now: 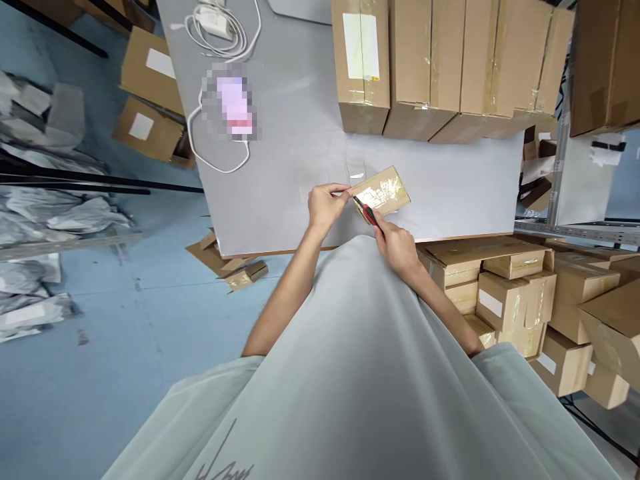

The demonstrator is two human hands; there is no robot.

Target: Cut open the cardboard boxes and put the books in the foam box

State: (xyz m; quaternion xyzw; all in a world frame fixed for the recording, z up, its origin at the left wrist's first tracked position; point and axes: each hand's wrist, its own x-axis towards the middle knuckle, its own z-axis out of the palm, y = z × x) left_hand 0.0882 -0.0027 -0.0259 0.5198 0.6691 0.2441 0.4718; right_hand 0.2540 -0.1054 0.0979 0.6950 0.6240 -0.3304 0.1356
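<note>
A small cardboard box (386, 189) with shiny clear tape across its top lies tilted on the grey table (295, 133), close to the front edge. My left hand (326, 205) is closed in a pinch at the box's left end; the exact contact of the fingertips is hard to make out. Wrapped in my right hand (399, 248) is a red and black box cutter (369, 213). Its tip points up and left at the box's near left corner, beside my left fingertips. A loose clear piece (356, 175), perhaps tape, shows just behind the box.
Large taped cartons (425, 67) stand in a row at the table's back right. A coiled white cable with adapter (217, 27) and a blurred phone-like device (234, 107) are at back left. More boxes (505, 300) are stacked at right; grey bags (60, 207) lie left.
</note>
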